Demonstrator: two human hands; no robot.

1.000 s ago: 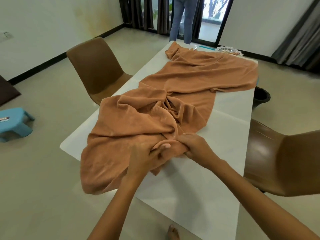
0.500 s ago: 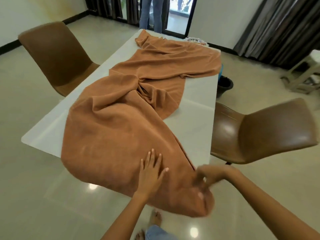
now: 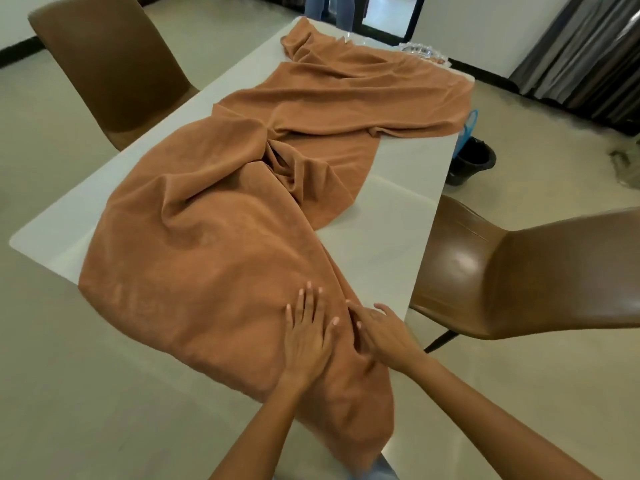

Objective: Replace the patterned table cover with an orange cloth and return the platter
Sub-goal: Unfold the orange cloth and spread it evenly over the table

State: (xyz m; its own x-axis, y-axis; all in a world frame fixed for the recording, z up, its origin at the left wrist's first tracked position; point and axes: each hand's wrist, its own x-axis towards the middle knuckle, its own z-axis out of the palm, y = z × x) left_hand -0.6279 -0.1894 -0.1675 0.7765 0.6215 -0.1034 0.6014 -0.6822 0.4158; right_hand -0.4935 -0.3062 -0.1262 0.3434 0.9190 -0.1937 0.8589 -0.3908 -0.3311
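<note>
The rumpled orange terry cloth (image 3: 242, 216) lies lengthwise on the long white table (image 3: 408, 188), its near end draping over the edge. The left hand (image 3: 306, 336) presses flat on it, fingers spread; the right hand (image 3: 379, 332) rests alongside, fingers relaxed. A clear glass platter (image 3: 420, 51) sits at the far end.

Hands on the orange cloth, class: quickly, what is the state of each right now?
Left hand: open, fingers spread, palm flat on the orange cloth.
Right hand: open, fingers relaxed, resting on the cloth, gripping nothing.
</note>
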